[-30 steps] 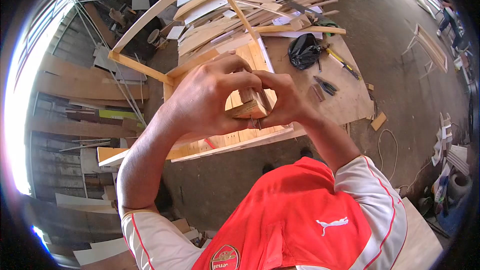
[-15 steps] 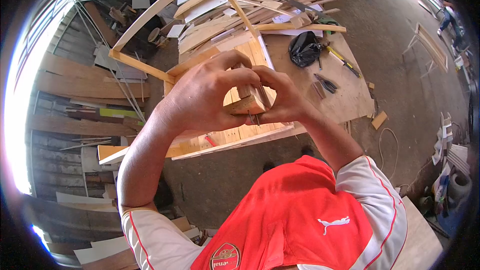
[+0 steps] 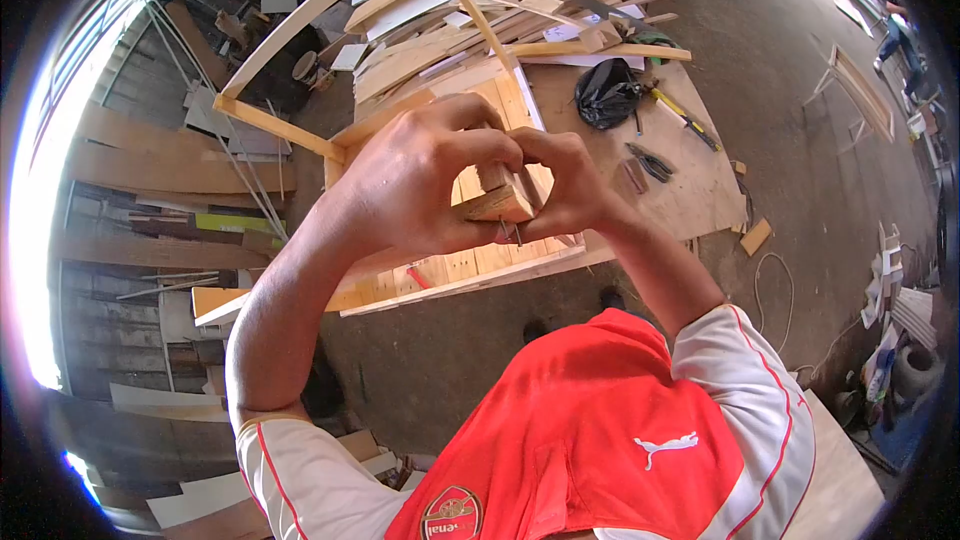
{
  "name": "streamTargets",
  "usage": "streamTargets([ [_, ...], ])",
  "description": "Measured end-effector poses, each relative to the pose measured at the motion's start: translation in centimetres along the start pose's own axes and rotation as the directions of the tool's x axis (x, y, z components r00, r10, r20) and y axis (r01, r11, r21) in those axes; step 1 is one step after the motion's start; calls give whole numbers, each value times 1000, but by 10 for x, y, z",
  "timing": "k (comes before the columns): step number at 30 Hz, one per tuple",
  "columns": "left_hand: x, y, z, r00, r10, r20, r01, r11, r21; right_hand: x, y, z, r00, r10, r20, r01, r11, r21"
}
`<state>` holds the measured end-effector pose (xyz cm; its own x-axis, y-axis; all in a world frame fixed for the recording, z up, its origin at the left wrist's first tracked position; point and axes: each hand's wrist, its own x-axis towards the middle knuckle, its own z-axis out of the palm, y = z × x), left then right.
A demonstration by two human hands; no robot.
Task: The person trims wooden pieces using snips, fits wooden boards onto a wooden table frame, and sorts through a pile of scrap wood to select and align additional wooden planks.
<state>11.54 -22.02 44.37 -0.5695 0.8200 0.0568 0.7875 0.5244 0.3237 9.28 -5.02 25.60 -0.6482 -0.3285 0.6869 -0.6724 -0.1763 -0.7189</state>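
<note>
Raised over the wooden frame (image 3: pixel 470 265), both hands grip a small wooden block (image 3: pixel 500 206). My left hand (image 3: pixel 420 175) curls round its left side, and my right hand (image 3: pixel 568 185) is closed on the right side. Two thin nail-like metal points stick out of the block's near end, beside the thumbs. Fingertips of the two hands meet above the block, hiding part of it. Slatted boards and a red object (image 3: pixel 418 278) show in the frame beneath.
On the plywood surface (image 3: pixel 690 205) at the right are pliers (image 3: pixel 650 162), a black plastic bag (image 3: pixel 606 94) and a yellow-black tool (image 3: pixel 685 120). Stacked wood pieces (image 3: pixel 400 67) stand behind. A person's legs (image 3: pixel 888 43) show far right. A cable (image 3: pixel 790 305) lies on the floor.
Both hands keep their grip on the block, which has shifted and tilted only slightly. The background has moved a little with the camera.
</note>
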Motion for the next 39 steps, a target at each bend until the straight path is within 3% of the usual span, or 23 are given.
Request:
streamTargets([
  [5, -8, -1, 0, 999, -34, 10, 33, 998, 62, 0, -9, 7, 999, 53, 10, -54, 993, 109],
  [8, -17, 3, 5, 993, -65, -95, 74, 993, 92, -4, -9, 10, 999, 45, 3, -45, 996, 83],
  [11, -25, 9, 4, 988, -118, -96, 131, 982, 136, -6, -11, 10, 999, 39, 1, -39, 997, 59],
  [17, -55, 22, 10, 936, -224, -272, 290, 928, 233, -14, -27, 8, 997, 36, -69, -46, 986, -159],
  [20, -82, 24, 19, 866, -304, -397, 387, 910, 148, -25, -40, 4, 986, -102, -128, 57, 946, -318],
  [22, -102, 21, 31, 825, -238, -513, 406, 880, 245, -34, -43, 12, 932, -260, -252, 129, 888, -441],
  [24, -120, 28, 45, 741, -163, -652, 421, 868, 262, -57, -46, 19, 888, -372, -269, 147, 785, -601],
  [27, -159, 22, 77, 590, 10, -808, 374, 883, 284, -73, -60, 46, 804, -547, -235, 246, 665, -705],
  [29, -185, 25, 98, 481, 65, -874, 368, 890, 269, -86, -73, 68, 809, -571, -142, 306, 614, -728],
  [31, -223, 35, 113, 476, 19, -879, 435, 864, 254, -89, -89, 106, 843, -531, -85, 327, 631, -703],
  [33, -262, 41, 130, 437, -43, -899, 388, 910, 145, -90, -106, 151, 896, -443, -29, 316, 681, -661],
  [35, -321, 53, 174, 404, -319, -857, 407, 902, -144, -93, -112, 210, 933, -358, -40, 268, 765, -586],
  [37, -387, 58, 208, 417, -418, -807, 469, 860, -202, -100, -119, 266, 958, -287, -26, 223, 794, -566],
  [39, -444, 68, 247, 352, -538, -766, 492, 802, -338, -110, -120, 314, 968, -250, 22, 226, 832, -507],
])
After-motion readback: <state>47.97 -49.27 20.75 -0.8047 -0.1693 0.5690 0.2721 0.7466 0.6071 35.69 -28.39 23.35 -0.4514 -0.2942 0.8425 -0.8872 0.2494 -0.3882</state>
